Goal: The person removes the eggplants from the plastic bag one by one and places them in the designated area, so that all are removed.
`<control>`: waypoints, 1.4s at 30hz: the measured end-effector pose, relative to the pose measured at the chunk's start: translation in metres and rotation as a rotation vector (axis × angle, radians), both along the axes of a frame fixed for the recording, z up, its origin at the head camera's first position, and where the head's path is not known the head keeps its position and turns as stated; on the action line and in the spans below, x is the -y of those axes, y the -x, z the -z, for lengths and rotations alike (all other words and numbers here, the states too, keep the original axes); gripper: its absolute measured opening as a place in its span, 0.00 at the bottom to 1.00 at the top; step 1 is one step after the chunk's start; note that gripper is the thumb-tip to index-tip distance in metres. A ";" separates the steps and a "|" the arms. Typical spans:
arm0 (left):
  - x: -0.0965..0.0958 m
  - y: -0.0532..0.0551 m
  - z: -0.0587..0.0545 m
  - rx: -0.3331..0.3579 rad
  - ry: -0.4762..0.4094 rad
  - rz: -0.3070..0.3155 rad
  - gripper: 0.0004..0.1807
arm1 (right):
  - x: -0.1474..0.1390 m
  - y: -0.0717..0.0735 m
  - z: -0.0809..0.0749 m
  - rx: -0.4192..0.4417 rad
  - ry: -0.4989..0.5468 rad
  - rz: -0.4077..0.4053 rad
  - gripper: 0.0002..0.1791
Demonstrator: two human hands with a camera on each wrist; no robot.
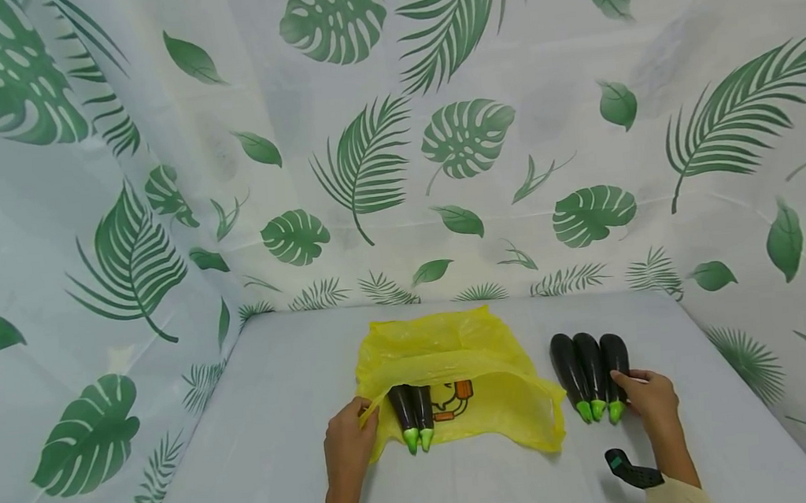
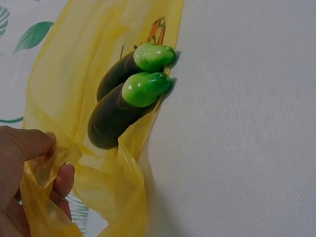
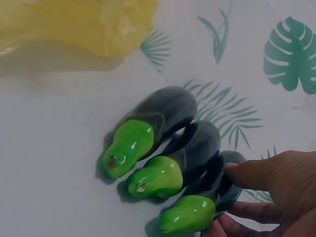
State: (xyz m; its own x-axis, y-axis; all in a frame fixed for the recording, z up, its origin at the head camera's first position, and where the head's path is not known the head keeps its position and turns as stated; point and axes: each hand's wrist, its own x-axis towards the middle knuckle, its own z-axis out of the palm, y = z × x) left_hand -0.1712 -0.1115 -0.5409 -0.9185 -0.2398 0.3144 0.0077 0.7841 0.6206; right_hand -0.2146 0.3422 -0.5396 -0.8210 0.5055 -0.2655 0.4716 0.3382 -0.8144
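Observation:
A yellow plastic bag (image 1: 487,411) lies on the white table with its mouth toward me. My left hand (image 1: 347,439) pinches the left edge of that mouth, the film bunched between thumb and fingers in the left wrist view. Two dark eggplants (image 2: 111,116) with green stem ends lie partly inside the bag, their green ends at its opening. To the right, three more eggplants (image 1: 590,375) lie side by side. My right hand (image 1: 649,399) grips the rightmost eggplant (image 3: 228,190), thumb on top and fingers at its far side.
The white tabletop (image 1: 248,453) stretches around the bag. Behind and beside it hang white sheets (image 1: 382,166) printed with green leaves. A black device (image 1: 632,470) sits at my right wrist.

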 end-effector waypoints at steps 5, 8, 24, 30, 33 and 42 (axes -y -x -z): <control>0.000 -0.001 0.000 -0.004 0.001 0.009 0.07 | -0.001 -0.001 0.003 -0.007 -0.033 -0.020 0.38; -0.001 -0.002 0.001 -0.005 0.001 0.014 0.07 | -0.001 -0.001 0.004 -0.008 -0.052 -0.025 0.38; -0.002 -0.002 -0.002 -0.015 0.005 0.000 0.06 | 0.003 -0.004 0.007 -0.046 -0.139 -0.033 0.34; -0.002 -0.002 -0.001 -0.006 0.005 -0.004 0.06 | 0.004 -0.003 0.006 -0.049 -0.140 -0.030 0.35; -0.002 -0.001 0.000 -0.003 0.008 -0.008 0.06 | 0.005 -0.003 0.006 -0.045 -0.130 -0.028 0.36; -0.003 -0.001 0.000 -0.001 0.005 -0.007 0.06 | 0.005 -0.005 0.005 -0.044 -0.131 -0.020 0.34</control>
State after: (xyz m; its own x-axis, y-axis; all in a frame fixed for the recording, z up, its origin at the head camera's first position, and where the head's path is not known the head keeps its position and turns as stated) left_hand -0.1703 -0.1086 -0.5410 -0.9166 -0.2444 0.3163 0.0027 0.7875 0.6163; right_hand -0.2100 0.3370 -0.5451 -0.8404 0.5173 -0.1619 0.4288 0.4519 -0.7822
